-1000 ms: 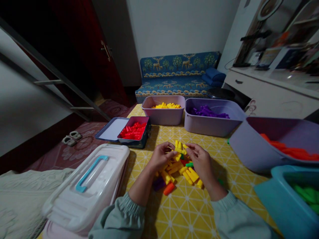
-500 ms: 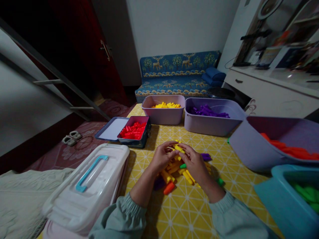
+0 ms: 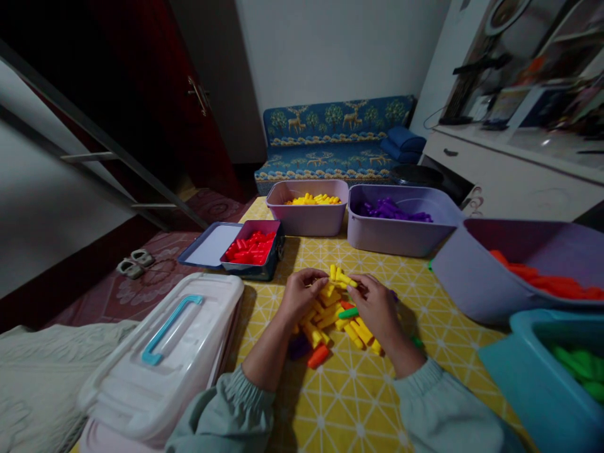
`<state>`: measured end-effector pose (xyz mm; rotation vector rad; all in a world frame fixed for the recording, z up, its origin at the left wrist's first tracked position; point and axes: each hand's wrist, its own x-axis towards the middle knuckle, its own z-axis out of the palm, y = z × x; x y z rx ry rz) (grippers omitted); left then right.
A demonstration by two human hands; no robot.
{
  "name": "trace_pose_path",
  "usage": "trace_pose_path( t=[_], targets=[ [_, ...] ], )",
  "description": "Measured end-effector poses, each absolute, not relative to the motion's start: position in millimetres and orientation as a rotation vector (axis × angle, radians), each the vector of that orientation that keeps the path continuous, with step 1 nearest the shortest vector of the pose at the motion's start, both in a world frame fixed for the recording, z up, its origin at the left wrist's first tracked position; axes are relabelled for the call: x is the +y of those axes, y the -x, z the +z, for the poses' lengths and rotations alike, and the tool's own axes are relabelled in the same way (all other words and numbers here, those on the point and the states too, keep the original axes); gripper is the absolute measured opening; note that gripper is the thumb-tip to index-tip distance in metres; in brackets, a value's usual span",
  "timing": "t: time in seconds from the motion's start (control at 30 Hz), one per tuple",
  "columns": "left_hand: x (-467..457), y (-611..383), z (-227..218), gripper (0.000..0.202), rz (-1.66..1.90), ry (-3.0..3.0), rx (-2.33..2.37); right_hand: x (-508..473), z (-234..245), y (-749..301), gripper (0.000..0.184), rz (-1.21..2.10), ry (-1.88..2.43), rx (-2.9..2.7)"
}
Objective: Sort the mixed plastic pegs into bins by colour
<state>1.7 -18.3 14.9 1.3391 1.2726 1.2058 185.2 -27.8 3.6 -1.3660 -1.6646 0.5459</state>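
My left hand (image 3: 301,294) and my right hand (image 3: 376,304) meet over a heap of small plastic pegs (image 3: 336,321) on the yellow patterned tablecloth (image 3: 349,402). Together they pinch a bundle of yellow pegs (image 3: 338,279) held just above the heap, fingers curled round it from both sides. The heap is mostly yellow, with a green peg (image 3: 348,313), an orange one (image 3: 318,356) and a purple one (image 3: 299,346) at its edges.
Behind the heap stand a lilac tub of yellow pegs (image 3: 307,206), a lilac tub of purple pegs (image 3: 401,218) and a tin of red pegs (image 3: 250,248). Right: a tilted tub of orange pegs (image 3: 523,267), a blue bin of green pegs (image 3: 557,371). Left: a white lidded box (image 3: 160,355).
The right hand drew in to meet the left over the heap, then both settled slightly lower with the yellow bundle still between them. The view shifted a little.
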Motion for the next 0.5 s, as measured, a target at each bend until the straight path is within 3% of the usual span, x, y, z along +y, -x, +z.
trace_pose_path(
  t=[0.3, 0.5],
  targets=[
    [11, 7, 64, 0.038, 1.474, -0.871, 0.983, -29, 0, -185, 0.019, 0.514, 1.301, -1.696],
    [90, -1, 126, 0.029, 1.804, -1.526, 1.292, -29, -1, -185, 0.020, 0.530, 1.366, -1.704]
  ],
)
